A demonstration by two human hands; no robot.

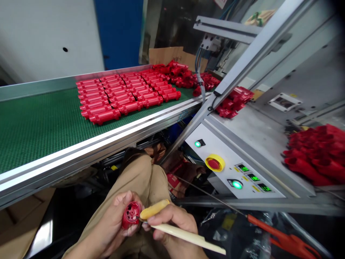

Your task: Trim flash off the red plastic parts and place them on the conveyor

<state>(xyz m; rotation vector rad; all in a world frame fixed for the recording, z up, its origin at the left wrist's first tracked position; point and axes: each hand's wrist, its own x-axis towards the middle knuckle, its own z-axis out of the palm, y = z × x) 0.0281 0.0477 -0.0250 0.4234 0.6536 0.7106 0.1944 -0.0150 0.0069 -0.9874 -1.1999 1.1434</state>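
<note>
In front of my lap, my left hand (118, 219) is wrapped round a red plastic cylindrical part (132, 212), its round, spoked end facing up toward me. My right hand (175, 225) grips a thin knife-like tool with a cream handle (188, 235). The tool's small dark metal tip is at the rim of the red part, close to my left fingertips. A yellow finger cover (155, 209) sits over one finger of my right hand. The exact shape of the blade is too small to make out.
A green conveyor belt (40, 126) carries rows of red tubular parts (124, 93) and a loose heap (180, 73). At right stands a machine with a control panel (229, 162) and more red parts (320, 154). An orange-handled tool (283, 235) lies low at right.
</note>
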